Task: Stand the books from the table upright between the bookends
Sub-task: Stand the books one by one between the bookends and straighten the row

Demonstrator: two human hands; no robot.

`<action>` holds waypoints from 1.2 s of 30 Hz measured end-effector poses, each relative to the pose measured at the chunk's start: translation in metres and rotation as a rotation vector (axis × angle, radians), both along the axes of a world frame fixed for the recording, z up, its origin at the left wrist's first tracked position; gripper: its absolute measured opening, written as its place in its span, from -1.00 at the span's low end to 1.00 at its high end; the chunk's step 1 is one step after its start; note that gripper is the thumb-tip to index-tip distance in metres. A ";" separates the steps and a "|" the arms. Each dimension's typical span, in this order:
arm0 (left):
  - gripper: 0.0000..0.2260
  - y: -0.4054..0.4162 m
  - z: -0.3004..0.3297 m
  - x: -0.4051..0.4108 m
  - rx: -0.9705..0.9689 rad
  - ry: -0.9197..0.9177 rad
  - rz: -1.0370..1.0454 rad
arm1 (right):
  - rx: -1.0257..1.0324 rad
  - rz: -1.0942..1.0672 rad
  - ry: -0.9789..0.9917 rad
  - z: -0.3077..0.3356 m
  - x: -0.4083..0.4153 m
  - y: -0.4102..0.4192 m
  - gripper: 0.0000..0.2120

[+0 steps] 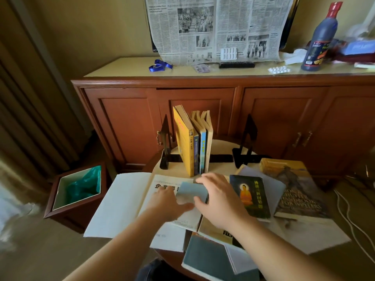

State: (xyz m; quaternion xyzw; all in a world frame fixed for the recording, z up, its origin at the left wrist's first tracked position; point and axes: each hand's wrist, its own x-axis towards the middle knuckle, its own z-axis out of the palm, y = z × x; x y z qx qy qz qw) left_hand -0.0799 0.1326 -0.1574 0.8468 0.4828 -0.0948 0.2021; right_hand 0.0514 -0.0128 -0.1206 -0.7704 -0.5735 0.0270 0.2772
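Two black bookends, the left bookend (166,142) and the right bookend (248,136), stand at the back of the round table (221,147). Between them a yellow book (183,142) and several thinner books (203,142) stand upright, leaning slightly left. In front, a small grey-blue book (190,192) lies on a large white book (162,185). My left hand (168,201) holds its left edge and my right hand (219,199) grips its right edge. A dark book with an orange figure (251,195) and a brown handbook (296,187) lie flat to the right.
A wooden cabinet (223,110) stands behind the table, with a newspaper (219,27), a dark bottle (320,37) and pill strips on top. A wooden bin (77,191) with a green liner sits at the left. More flat books, including a grey-green book (205,258), lie near the front.
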 end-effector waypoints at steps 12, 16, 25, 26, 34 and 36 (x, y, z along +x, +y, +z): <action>-0.30 -0.023 -0.014 -0.035 -0.132 -0.138 0.240 | -0.053 -0.221 -0.124 -0.012 0.027 -0.063 -0.59; -0.77 -0.025 -0.002 -0.028 -0.232 -0.338 0.291 | -0.049 -0.269 -0.076 -0.016 0.031 -0.074 -0.57; -0.81 -0.056 0.043 -0.011 -0.204 -0.837 0.325 | -0.029 -0.630 0.128 -0.012 0.044 -0.097 -0.44; -0.85 -0.064 0.048 -0.009 -0.209 -0.879 0.287 | -0.026 -0.642 0.203 -0.010 0.044 -0.098 -0.41; -0.83 -0.099 0.043 0.042 -0.481 -0.919 0.264 | 0.002 -0.632 0.438 -0.015 0.055 -0.110 -0.54; -0.80 -0.104 0.039 0.053 -0.380 -0.826 0.205 | 0.007 -0.632 0.540 -0.013 0.057 -0.116 -0.64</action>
